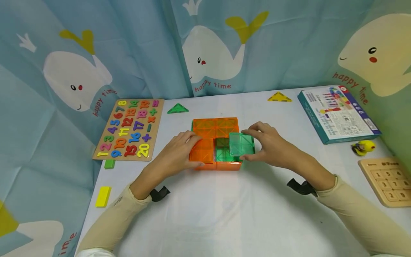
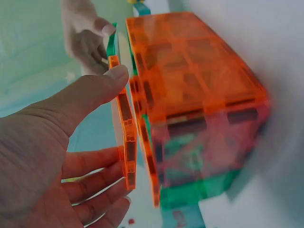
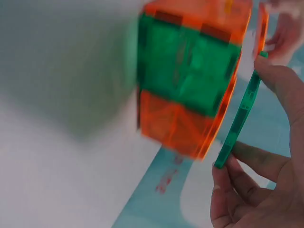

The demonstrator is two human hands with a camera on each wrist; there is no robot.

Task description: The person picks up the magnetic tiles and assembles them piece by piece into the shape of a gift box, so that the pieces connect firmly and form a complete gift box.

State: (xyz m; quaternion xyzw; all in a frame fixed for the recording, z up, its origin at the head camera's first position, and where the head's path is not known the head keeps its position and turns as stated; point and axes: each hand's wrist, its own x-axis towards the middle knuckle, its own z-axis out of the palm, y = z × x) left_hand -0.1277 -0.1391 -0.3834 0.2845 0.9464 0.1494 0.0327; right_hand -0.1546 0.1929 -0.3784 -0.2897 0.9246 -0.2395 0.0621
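A box built of clear orange and green magnetic tiles [image 1: 228, 166] stands mid-table, its rear top covered by orange tiles [image 1: 216, 127]. My left hand [image 1: 173, 153] pinches an orange square tile [image 2: 127, 137] by opposite edges, thumb on one and fingertips on the other. In the left wrist view that tile stands slightly apart from the box. With thumb and fingers, my right hand [image 1: 273, 145] holds a green square tile [image 1: 241, 144] over the box's front right corner. The right wrist view shows this green tile [image 3: 240, 114] edge-on, tilted and clear of the box.
A wooden number board [image 1: 151, 142] lies at the left, near a green triangle tile [image 1: 178, 108], a green block [image 1: 109, 164] and a yellow block [image 1: 103, 196]. Toward the right are a yellow triangle tile [image 1: 279, 97], a boxed toy [image 1: 340, 116], a small yellow figure [image 1: 363, 147] and a wooden number puzzle [image 1: 386, 184].
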